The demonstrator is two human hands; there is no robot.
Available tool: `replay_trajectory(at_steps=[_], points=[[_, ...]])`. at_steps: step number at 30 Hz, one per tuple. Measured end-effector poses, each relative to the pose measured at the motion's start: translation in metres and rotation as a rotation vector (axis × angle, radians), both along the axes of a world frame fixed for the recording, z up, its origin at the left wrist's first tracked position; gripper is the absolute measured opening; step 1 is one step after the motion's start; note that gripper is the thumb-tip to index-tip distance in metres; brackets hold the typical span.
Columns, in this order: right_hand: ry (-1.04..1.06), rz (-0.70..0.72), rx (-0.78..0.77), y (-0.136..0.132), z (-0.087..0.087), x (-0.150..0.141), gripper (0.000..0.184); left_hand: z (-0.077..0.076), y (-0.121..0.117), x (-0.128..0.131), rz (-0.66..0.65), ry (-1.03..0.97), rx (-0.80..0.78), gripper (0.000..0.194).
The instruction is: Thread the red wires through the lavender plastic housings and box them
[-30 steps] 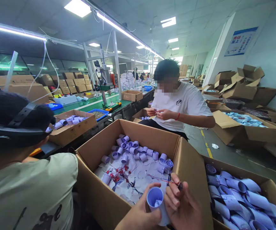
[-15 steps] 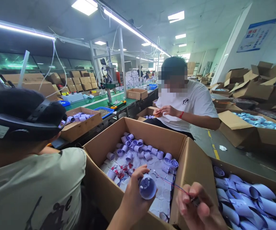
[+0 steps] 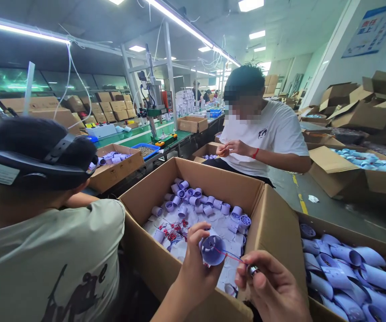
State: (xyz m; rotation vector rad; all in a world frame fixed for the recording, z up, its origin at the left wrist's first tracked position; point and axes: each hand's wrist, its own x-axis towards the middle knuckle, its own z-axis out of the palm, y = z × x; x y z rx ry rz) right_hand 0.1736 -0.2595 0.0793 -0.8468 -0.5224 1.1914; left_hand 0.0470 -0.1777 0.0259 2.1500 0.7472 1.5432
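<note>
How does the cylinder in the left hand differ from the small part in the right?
The cylinder is pale violet and hollow; the small part looks dark and shiny, like metal. The cylinder is larger than the small part. The left hand holds the cylinder, mouth toward the camera; the right hand pinches the small part. Both are held; thin wires run between them.
</note>
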Motion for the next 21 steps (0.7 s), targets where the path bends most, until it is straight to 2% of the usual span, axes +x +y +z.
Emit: replay_trajectory(at_steps=[8,12,14,16,18,21], points=[[0.021,0.051,0.059,0.006,-0.007,0.005,0.032,0.002,-0.002,0.001,-0.015,0.009,0.037,0.053],[-0.069,0.066,0.108,0.014,-0.016,0.007,0.029,0.006,-0.003,0.003,-0.01,0.031,0.055,0.05],[-0.2,-0.029,0.142,0.019,-0.02,0.006,0.027,0.007,-0.003,0.004,0.005,0.063,0.075,0.048],[-0.374,-0.194,0.178,0.022,-0.022,0.005,0.024,0.007,-0.003,0.005,0.029,0.105,0.109,0.047],[-0.583,-0.316,0.247,0.023,-0.021,0.005,0.015,0.008,-0.002,0.005,0.062,0.14,0.156,0.045],[-0.879,-0.355,0.378,0.02,-0.02,0.006,0.007,0.009,0.0,0.007,0.105,0.162,0.23,0.038]])
